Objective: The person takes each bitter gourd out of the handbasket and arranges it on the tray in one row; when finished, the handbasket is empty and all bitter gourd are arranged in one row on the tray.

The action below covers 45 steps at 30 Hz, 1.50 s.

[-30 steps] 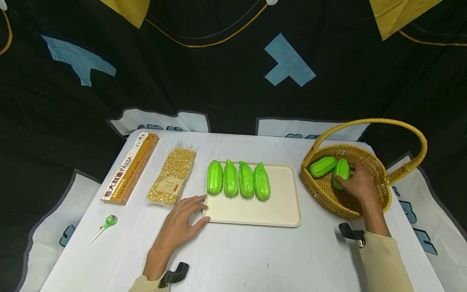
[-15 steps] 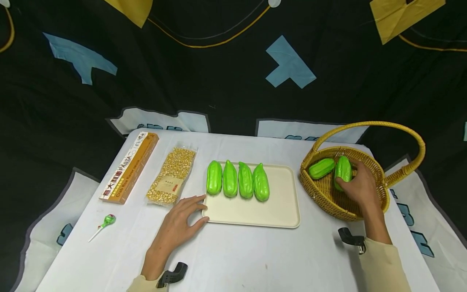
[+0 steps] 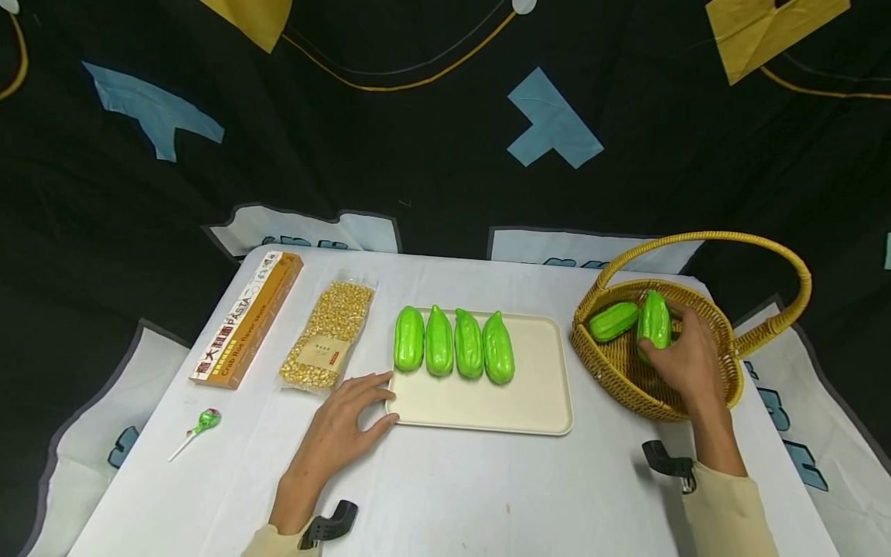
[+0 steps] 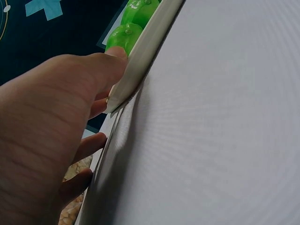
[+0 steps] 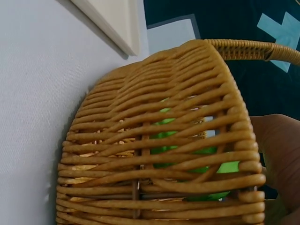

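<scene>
My right hand (image 3: 687, 356) reaches into the wicker basket (image 3: 629, 398) and grips a glossy green, ridged bitter melon (image 3: 654, 319) between thumb and fingers. Another bitter melon (image 3: 613, 322) lies beside it in the basket. Through the basket's weave, the right wrist view shows patches of green (image 5: 164, 133); most of the hand is hidden there. My left hand (image 3: 341, 425) has its fingers spread and touches the left edge of the cream tray (image 3: 480, 408). In the left wrist view the thumb (image 4: 115, 63) lies along the tray's rim. Several bitter melons stand in a row on the tray.
Left of the tray lie a clear bag of corn kernels (image 3: 330, 333), a pasta box (image 3: 247, 321) and a green-wrapped lollipop (image 3: 207, 420). The basket's tall handle (image 3: 724, 236) arches above its opening. A black patterned cloth (image 3: 390, 155) hangs behind the white-covered table.
My right hand has taken hold of the bitter melon and tilted and raised it slightly inside the basket. The left hand stays at the tray's edge. The head view has shifted a little.
</scene>
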Tool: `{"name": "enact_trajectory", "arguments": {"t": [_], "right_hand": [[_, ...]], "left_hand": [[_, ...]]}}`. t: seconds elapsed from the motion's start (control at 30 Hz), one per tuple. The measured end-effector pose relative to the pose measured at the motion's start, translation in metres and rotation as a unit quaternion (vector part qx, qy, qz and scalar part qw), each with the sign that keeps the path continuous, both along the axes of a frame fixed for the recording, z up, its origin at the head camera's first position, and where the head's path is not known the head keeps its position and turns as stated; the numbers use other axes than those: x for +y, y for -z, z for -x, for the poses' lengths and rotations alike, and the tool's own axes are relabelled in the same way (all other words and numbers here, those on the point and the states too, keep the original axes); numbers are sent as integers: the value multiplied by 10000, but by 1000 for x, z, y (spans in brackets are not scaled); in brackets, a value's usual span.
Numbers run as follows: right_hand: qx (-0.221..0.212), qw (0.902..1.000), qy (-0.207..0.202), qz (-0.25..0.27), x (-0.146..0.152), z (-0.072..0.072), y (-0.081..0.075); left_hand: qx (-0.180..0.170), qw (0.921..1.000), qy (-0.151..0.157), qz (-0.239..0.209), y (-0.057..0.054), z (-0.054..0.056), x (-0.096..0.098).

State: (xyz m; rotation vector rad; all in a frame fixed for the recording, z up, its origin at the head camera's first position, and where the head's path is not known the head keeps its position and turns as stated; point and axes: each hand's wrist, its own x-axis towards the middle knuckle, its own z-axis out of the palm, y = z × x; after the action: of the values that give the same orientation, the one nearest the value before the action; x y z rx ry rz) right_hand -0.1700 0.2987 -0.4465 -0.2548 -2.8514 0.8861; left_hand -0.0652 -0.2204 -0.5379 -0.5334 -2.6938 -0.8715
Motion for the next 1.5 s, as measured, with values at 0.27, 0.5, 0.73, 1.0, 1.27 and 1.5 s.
{"name": "enact_trajectory", "arguments": {"t": [0.27,0.5,0.73,1.0,1.27,1.5], "right_hand": [[201,9998,48,-2,-8,-9,-8],[460,9989,-32,63,-14,-17,-16],[713,9974,-89,76,-19,-25,-22],[953,9952,-130,190,-30,-35,-27],[1189,9919,-287,339,-42,-43,-28],[1248,9902,-441,455,-50,-50,-27]], "left_hand": [[-34,10000,-20,20,1,0,0],[25,10000,-4,-4,3,1,0],[68,10000,43,-31,3,1,0],[106,9999,34,-38,3,2,-1],[135,9999,49,-33,3,2,-1],[133,9999,49,-40,4,2,-1]]}}
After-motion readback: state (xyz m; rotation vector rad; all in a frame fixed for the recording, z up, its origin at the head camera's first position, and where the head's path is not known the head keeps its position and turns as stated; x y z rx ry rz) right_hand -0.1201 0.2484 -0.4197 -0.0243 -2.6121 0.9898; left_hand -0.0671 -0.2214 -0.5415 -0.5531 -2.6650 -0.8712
